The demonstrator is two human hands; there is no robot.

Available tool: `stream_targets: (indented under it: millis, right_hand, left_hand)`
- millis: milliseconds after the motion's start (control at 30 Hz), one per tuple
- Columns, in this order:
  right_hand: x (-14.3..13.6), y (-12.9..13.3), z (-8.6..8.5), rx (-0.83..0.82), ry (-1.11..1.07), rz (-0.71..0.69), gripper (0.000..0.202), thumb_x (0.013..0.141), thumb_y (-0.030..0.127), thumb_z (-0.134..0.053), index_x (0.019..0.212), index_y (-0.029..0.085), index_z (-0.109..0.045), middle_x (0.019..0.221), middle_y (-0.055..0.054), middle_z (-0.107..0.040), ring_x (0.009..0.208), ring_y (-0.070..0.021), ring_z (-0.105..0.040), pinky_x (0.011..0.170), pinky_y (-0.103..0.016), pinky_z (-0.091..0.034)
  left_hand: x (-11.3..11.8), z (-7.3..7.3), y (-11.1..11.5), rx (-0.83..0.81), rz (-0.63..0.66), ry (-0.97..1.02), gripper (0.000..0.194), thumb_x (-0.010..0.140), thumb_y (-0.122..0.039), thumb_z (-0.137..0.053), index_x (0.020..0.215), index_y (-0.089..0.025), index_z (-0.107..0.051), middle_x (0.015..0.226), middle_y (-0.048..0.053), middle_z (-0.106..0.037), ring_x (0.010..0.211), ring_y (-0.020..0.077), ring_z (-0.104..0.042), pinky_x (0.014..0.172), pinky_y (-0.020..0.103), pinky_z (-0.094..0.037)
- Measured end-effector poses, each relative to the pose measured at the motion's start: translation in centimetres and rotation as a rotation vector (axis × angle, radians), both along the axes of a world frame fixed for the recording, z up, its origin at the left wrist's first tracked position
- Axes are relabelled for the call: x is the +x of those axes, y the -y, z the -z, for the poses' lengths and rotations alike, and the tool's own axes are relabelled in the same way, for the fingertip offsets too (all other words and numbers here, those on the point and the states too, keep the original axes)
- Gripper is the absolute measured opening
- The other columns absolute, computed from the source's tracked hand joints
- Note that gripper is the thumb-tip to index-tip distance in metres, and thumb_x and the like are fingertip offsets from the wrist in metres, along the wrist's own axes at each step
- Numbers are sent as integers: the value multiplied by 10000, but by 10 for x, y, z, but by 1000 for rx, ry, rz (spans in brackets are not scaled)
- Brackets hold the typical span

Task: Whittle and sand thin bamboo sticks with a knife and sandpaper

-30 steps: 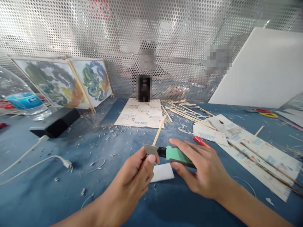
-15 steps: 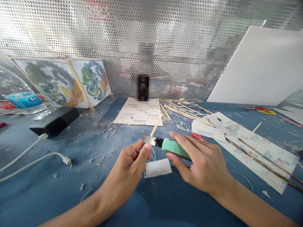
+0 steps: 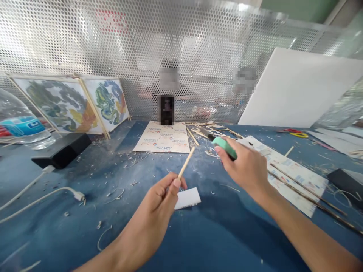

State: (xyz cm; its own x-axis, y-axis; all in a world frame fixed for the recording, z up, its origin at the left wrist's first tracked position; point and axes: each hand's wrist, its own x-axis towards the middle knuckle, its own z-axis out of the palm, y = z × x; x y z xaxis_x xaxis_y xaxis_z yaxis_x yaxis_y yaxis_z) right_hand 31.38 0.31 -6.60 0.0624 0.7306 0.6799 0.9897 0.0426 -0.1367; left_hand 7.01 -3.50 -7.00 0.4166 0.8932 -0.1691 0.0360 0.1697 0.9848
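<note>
Left hand (image 3: pixel 159 206) pinches a thin stick (image 3: pixel 186 162) while right hand (image 3: pixel 248 168) holds a knife (image 3: pixel 225 147) apart from it

The left hand is above the near middle of the blue desk (image 3: pixel 127 241), its thumb and fingers pressed together on the lower end of the pale stick. The stick slants up and away from the grip, its far end free, near the bottom edge of a printed sheet (image 3: pixel 161 138) lying flat.

To the right and farther forward, the fingers of the right hand are closed around the green handle of the knife. Its front end is blurred and points away to the left, toward a loose heap of pale strips (image 3: pixel 215 129). Blade and stick are well apart.

A small white paper (image 3: pixel 190 197) lies just beside the left hand. At right, dark rods (image 3: pixel 307 193) lie across a long printed sheet (image 3: pixel 300 172), with scissors (image 3: pixel 297 134) beyond. At left are a bottle (image 3: pixel 27 128), a black box (image 3: pixel 64 149) with a white cable (image 3: pixel 30 187) at its near end, and two painted panels (image 3: pixel 61 104) standing upright at a slant. A white board (image 3: pixel 295 88) leans against the perforated metal screen (image 3: pixel 136 49) at the back. Shavings are scattered over the desk.
</note>
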Motion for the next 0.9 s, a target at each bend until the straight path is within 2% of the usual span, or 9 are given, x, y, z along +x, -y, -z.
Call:
stream_targets:
  millis: [100, 167, 233, 300, 400, 500, 667, 800, 900]
  right_hand:
    - [14, -11, -3, -55, -128, 8, 439, 978, 559, -441, 1085, 222, -701, 739, -48, -723, 689, -246, -679, 566, -296, -420]
    - [10, -8, -2, -64, -224, -148, 413, 986, 535, -444, 1102, 215, -677, 758, -35, -718, 707, -225, -681, 611, -299, -461]
    - [-2, 1, 1, -63, -262, -342, 373, 987, 478, -471, 1178, 206, -642, 866, -42, -739, 747, -203, -694, 669, -300, -504]
    - [-16, 12, 5, -76, -223, -515, 358, 976, 423, -502, 1229, 195, -613, 993, -62, -750, 826, -198, -712, 738, -304, -538]
    - [-29, 23, 9, -88, -94, -659, 382, 945, 399, -537, 1255, 185, -601, 1101, -84, -749, 939, -216, -723, 787, -314, -564]
    - [-32, 27, 11, -95, -16, -684, 411, 937, 406, -534, 1262, 166, -605, 1074, -90, -761, 928, -231, -735, 742, -322, -575]
    - [-27, 26, 9, -73, 33, -682, 416, 941, 396, -542, 1271, 149, -599, 1019, -85, -769, 877, -229, -740, 705, -330, -567]
    - [-26, 27, 10, -45, 50, -654, 427, 937, 404, -559, 1275, 146, -600, 1010, -83, -770, 875, -234, -738, 700, -331, -561]
    - [-28, 27, 11, -26, 62, -603, 436, 934, 416, -568, 1274, 145, -605, 1031, -92, -767, 887, -243, -735, 701, -330, -558]
  left_hand:
    - [3, 0, 3, -46, 45, 93, 341, 1013, -544, -395, 937, -234, -515, 600, -90, -271, 475, 80, -241, 436, 188, -280]
    - [3, 0, 2, -57, 27, 155, 283, 1026, -485, -404, 952, -233, -509, 661, -77, -322, 512, 78, -275, 457, 176, -308]
    - [2, -2, -1, -76, -9, 182, 226, 1030, -450, -422, 1014, -242, -509, 681, -79, -312, 522, 75, -228, 445, 160, -247]
    - [0, -3, -4, -114, -29, 211, 210, 1028, -451, -435, 1053, -252, -499, 667, -89, -270, 516, 75, -166, 437, 162, -195]
    - [-2, -2, -5, -142, -56, 253, 257, 989, -485, -514, 937, -235, -485, 667, -86, -247, 529, 78, -171, 443, 172, -189]
    - [-3, 2, 0, -99, -99, 198, 328, 942, -503, -589, 822, -225, -460, 679, -67, -287, 566, 95, -228, 466, 186, -243]
    - [-8, 11, 6, 30, -51, 40, 283, 964, -507, -538, 916, -229, -563, 726, -17, -419, 655, 143, -374, 568, 233, -383]
    - [-6, 11, 2, 16, -92, 9, 345, 965, -502, -544, 779, -220, -470, 653, -57, -326, 568, 104, -245, 520, 207, -324]
    - [-2, 7, -3, 28, -115, -20, 349, 946, -526, -566, 794, -223, -480, 625, -75, -257, 529, 90, -191, 458, 192, -244]
